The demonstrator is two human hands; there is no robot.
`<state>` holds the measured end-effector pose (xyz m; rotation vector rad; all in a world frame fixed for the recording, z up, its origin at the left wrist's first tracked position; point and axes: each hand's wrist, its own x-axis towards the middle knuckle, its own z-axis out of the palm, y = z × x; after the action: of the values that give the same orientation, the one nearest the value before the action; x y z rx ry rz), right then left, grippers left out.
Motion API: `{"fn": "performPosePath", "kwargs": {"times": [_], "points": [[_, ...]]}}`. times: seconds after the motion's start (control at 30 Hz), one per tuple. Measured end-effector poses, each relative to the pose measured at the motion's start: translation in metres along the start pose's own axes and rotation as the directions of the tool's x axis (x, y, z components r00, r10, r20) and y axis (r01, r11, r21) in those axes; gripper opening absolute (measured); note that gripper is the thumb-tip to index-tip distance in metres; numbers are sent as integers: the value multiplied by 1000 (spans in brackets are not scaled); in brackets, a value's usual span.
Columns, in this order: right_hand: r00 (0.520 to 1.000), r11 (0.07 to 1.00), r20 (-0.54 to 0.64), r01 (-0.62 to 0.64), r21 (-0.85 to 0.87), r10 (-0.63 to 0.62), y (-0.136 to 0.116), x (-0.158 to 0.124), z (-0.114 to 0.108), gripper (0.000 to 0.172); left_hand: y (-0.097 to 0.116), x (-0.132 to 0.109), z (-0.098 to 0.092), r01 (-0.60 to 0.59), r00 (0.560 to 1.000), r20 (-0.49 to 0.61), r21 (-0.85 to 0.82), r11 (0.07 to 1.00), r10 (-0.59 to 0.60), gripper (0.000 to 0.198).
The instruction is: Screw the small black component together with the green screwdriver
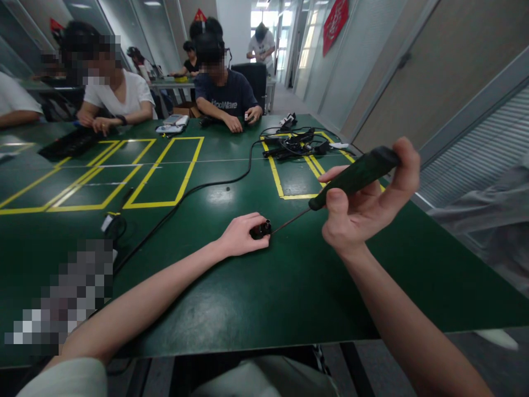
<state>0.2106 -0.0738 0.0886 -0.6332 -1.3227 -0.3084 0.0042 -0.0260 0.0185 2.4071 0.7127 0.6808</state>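
"Screwdriver (355,172) first: how is the right hand (363,223) holding it?"

"Thumb and fingers are closing around the dark green handle, and one finger is crooking over its butt at two o'clock. The grip is looking light, not a full fist."

"And the left hand (242,236)?"

"It is curling half closed, pinching the small black part (260,230) between thumb and fingers, low over the worktop (223,303). Whether the part is resting on the surface, I am not able to tell."

"Where is the shaft (290,221) pointing?"

"It is sloping down toward eight o'clock, its end lying right beside the part and the left thumb. Contact is not showing clearly."

"What is good work demanding, in your judgement?"

"Bracing the part firmly, lining the shaft up squarely, and pressing along its axis while turning gently. That thumb is probably sitting too near the tip; a slip is risking a jab."

"Anything crowding them?"

"Black cables (295,144) are lying at one o'clock, well apart."
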Motion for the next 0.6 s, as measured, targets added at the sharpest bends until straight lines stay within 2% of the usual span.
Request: {"fn": "performPosePath", "kwargs": {"times": [0.27,0.47,0.6], "points": [[1000,997,20,-18,81,17,-5,0,4,68,-2,0,2,-9,1000,-5,7,1000,9,14],[986,990,122,-120,76,110,-5,5,4,62,-3,-1,2,-23,1000,-2,26,999,23,14],[986,990,111,-129,65,121,-2,6,5,70,-3,-1,2,-31,1000,-1,23,999,31,13]]}}
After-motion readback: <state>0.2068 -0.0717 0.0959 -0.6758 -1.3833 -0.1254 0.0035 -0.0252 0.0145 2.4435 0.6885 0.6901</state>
